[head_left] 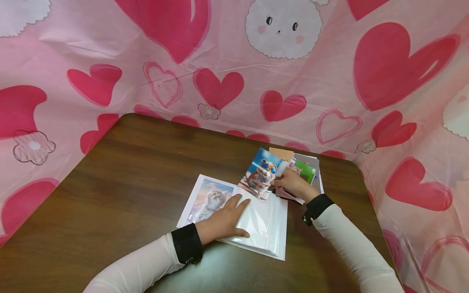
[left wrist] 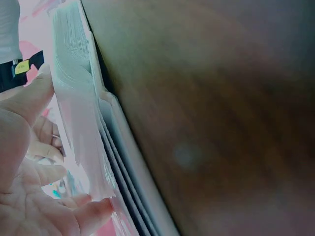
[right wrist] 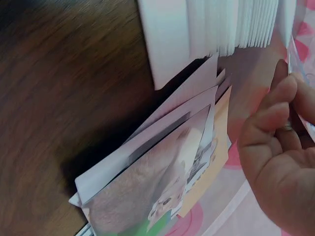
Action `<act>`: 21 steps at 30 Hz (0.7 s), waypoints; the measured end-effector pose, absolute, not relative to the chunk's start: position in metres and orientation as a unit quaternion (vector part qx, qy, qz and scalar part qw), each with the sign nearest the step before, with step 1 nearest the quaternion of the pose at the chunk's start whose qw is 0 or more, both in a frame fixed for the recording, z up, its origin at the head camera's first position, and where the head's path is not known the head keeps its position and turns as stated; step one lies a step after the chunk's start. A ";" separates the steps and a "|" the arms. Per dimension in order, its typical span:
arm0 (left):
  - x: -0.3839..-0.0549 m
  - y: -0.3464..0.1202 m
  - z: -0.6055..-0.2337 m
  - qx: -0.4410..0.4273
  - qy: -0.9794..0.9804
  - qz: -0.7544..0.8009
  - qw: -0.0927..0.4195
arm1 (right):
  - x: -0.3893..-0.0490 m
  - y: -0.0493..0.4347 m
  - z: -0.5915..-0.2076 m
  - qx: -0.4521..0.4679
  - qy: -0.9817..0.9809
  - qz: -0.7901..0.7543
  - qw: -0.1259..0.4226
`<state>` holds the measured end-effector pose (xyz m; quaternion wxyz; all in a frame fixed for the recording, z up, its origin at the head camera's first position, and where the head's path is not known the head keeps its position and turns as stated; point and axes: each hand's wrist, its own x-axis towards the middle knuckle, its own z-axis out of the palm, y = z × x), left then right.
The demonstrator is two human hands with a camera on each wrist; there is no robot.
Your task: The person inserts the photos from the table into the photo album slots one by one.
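One open photo album (head_left: 279, 248) is seen on one brown worktop (head_left: 121, 179), towards five o'clock from its centre. Two halves are laid open: at nine o'clock, one kitten picture (head_left: 210, 197) is held in the page; at three o'clock, a block of clear pocket leaves (head_left: 258, 228), too many to be counted, is shown. Two hands are seen. By the left hand (head_left: 223, 219), reaching in from eight o'clock, the middle of the album is covered; its fingers are spread and rested on the leaves. By the right hand (head_left: 294, 184), reaching in from four o'clock, one blue photo card (head_left: 259, 176) is pinched between the fingers at its four o'clock edge. That card, on which one small animal in sunglasses is printed, is held at the album's one o'clock, its lower end overlapping the album's far edge in the head view. At the album's two o'clock, one loose pile of cards (right wrist: 142, 191) is stacked unevenly; its exact count cannot be told. One orange sheet (head_left: 280, 152) is seen at the pile's eleven o'clock.
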<state>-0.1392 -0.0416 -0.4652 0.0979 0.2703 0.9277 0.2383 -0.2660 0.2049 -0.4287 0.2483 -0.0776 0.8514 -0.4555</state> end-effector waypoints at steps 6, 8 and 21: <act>-0.139 -0.041 -0.463 0.278 0.926 0.236 0.094 | -0.267 0.199 -0.425 -0.109 0.838 -0.459 0.274; -0.139 -0.041 -0.463 0.281 0.926 0.235 0.095 | -0.268 0.196 -0.425 -0.114 0.839 -0.455 0.275; -0.140 -0.041 -0.460 0.274 0.931 0.215 0.108 | -0.278 0.190 -0.412 -0.096 0.890 -0.346 0.279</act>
